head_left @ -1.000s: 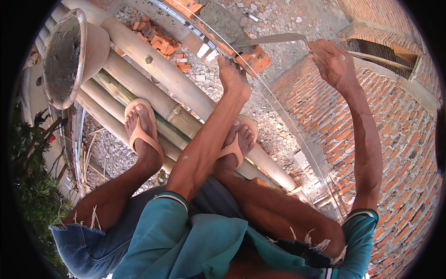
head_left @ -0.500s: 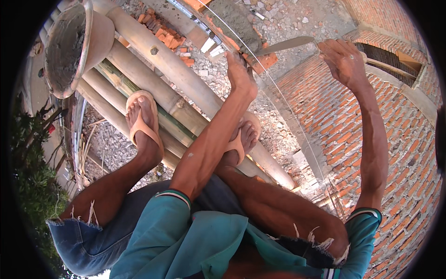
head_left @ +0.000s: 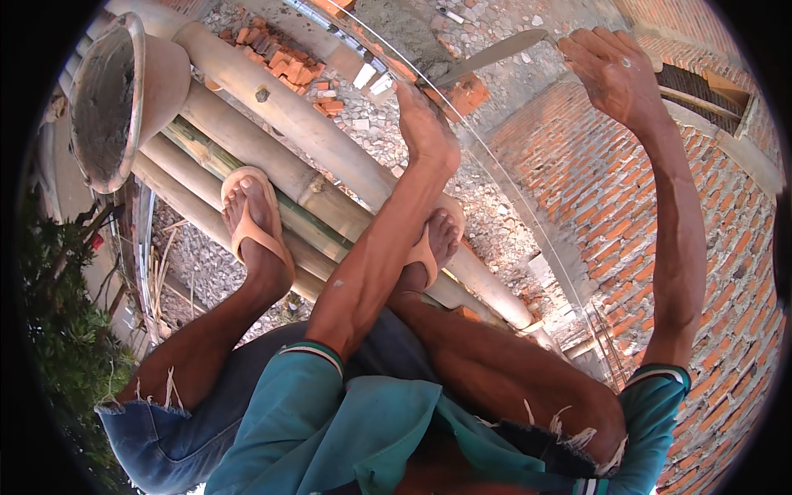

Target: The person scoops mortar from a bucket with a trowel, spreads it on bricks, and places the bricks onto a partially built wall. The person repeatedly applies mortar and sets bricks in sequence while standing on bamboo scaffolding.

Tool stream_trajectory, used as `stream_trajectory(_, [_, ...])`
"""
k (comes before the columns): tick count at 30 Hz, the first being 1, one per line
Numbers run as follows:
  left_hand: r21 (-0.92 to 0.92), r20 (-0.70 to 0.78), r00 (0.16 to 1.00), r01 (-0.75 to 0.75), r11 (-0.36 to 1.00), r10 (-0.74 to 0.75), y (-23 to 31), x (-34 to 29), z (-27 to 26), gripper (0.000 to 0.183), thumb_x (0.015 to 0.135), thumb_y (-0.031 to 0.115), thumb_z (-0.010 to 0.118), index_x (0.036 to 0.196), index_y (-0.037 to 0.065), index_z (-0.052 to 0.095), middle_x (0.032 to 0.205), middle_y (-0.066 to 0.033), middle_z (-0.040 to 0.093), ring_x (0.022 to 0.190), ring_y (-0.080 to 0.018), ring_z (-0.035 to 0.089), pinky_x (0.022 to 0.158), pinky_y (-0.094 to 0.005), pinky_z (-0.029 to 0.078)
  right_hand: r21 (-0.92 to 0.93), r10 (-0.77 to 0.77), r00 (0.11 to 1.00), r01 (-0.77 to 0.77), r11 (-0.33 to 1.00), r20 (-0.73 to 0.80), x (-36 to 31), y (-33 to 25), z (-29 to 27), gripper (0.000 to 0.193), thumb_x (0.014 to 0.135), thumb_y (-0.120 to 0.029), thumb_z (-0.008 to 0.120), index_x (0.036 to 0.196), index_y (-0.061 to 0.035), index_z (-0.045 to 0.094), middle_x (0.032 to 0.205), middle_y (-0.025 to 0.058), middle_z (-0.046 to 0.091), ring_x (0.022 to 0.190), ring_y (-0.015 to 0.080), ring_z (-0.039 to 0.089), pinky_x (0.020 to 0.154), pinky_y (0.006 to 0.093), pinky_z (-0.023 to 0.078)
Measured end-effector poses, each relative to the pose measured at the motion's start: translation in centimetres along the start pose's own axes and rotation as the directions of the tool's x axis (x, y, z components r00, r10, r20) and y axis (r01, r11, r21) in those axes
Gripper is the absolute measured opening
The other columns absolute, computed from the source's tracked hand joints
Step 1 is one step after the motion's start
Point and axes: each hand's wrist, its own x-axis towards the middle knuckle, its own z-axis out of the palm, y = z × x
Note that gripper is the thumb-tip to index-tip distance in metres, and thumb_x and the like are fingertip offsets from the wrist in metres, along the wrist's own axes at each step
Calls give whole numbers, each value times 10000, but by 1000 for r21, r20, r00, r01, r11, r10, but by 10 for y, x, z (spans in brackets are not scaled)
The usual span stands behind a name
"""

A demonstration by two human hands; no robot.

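My right hand (head_left: 610, 74) is wrapped round the handle of a trowel, raised at the upper right. The trowel's long grey blade (head_left: 499, 58) points left, its tip at the wet mortar (head_left: 404, 37) on the wall top. My left hand (head_left: 425, 128) reaches out to the wall edge, fingers extended and partly hidden, beside an orange brick (head_left: 468, 93). Whether it touches that brick, I cannot tell. A taut white string (head_left: 528, 202) passes just above the brick and close to the left hand.
A bucket (head_left: 165, 87) with grey mortar inside tilts on bamboo poles (head_left: 239, 136), where my sandalled feet (head_left: 252, 214) stand. Below lie rubble and a heap of broken bricks (head_left: 289, 66). A brick wall (head_left: 660, 247) fills the right side, with foliage (head_left: 66, 330) at lower left.
My right hand has moved slightly up, and the trowel blade with it. The left hand stays by the wall edge. The whole view has shifted a little.
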Motion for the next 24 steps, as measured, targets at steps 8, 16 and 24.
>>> stream_trajectory(8, [24, 110, 991, -81, 996, 77, 0, -6, 2, 818, 1110, 568, 330, 1661, 12, 93, 1736, -118, 136, 1574, -222, 193, 1289, -367, 106, 61, -37, 999, 37, 997, -3, 6, 7, -10, 283, 938, -186, 704, 1207, -100, 681, 1133, 44, 671, 989, 257, 617, 853, 386, 489])
stream_trajectory(16, [19, 14, 996, -90, 996, 90, 4, -7, 8, 802, 1103, 573, 365, 1639, 2, 192, 1664, -126, 301, 1508, -230, 305, 1253, -367, 195, 9, -21, 1000, 21, 1000, -7, -2, 6, 2, 276, 943, -186, 694, 1206, -104, 680, 1123, 63, 679, 994, 274, 622, 898, 403, 492])
stream_trajectory(24, [100, 176, 976, -150, 984, 131, 4, -18, 10, 820, 1101, 587, 347, 1648, 3, 170, 1691, -143, 253, 1538, -243, 260, 1267, -373, 155, 105, 133, 988, -125, 987, -79, -15, -6, 0, 239, 954, -220, 680, 1154, -91, 710, 1052, 79, 701, 1008, 314, 661, 861, 450, 505])
